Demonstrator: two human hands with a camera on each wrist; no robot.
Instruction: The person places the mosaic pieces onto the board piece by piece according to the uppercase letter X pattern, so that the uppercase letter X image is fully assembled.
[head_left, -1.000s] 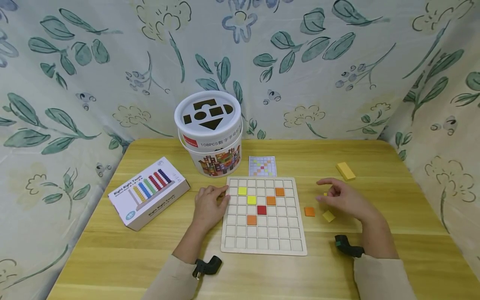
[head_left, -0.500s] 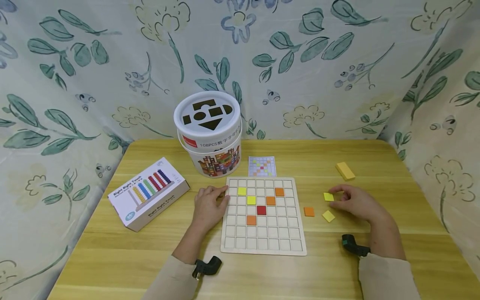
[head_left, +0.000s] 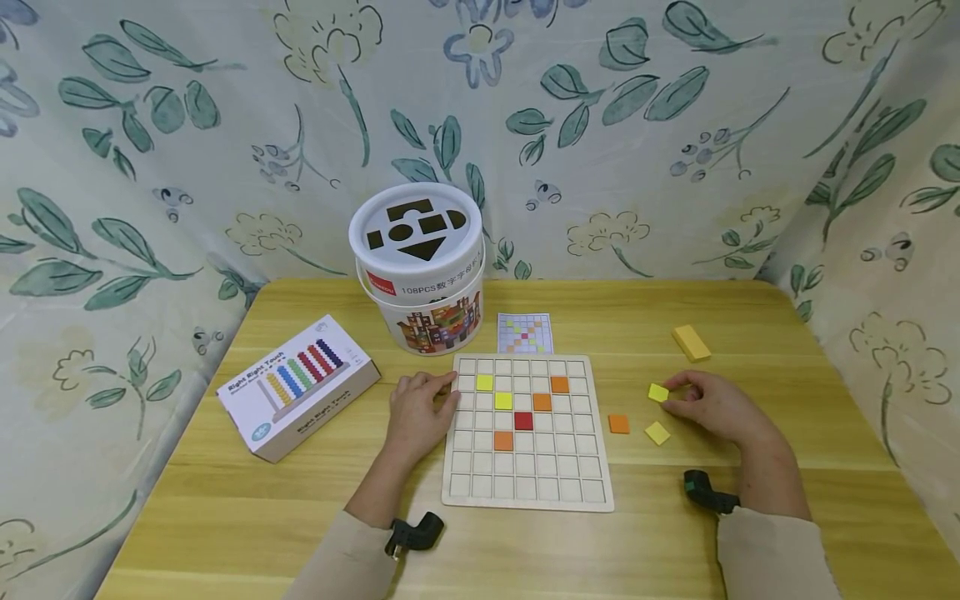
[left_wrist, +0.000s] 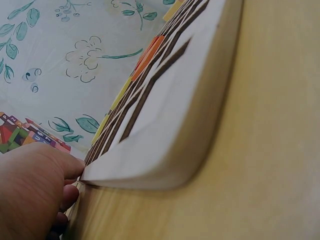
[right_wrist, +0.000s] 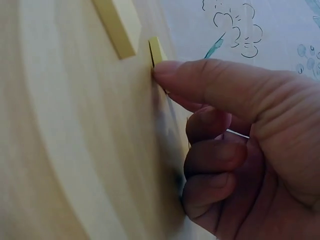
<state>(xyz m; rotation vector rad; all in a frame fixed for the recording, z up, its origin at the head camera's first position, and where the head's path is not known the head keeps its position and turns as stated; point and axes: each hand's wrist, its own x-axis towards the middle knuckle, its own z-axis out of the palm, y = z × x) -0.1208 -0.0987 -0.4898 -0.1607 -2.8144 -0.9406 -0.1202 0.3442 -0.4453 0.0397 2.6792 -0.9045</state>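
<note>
In the head view, a yellow square tile [head_left: 656, 392] is pinched between the thumb and fingers of my right hand [head_left: 716, 406]. Its edge shows as a thin yellow tile [right_wrist: 156, 50] past the thumb in the right wrist view. My left hand [head_left: 418, 412] rests on the table, fingertips touching the left edge of the wooden grid board [head_left: 547, 492]. On the board lie two yellow tiles [head_left: 503, 401], a red tile [head_left: 523, 421] and several orange tiles [head_left: 503, 441]. Beside it are an orange tile [head_left: 618, 424] and another yellow tile [head_left: 657, 432].
A small pattern card [head_left: 525, 332] lies behind the board. A white bucket [head_left: 420, 275] with shape holes in its lid stands behind left, and a white toy box [head_left: 300, 387] lies left. A yellow block [head_left: 691, 342] lies at the back right of the table [head_left: 825, 500].
My right hand has moved right and towards the yellow tile, and now pinches it and tilts it slightly. My left hand stays at the board's edge.
</note>
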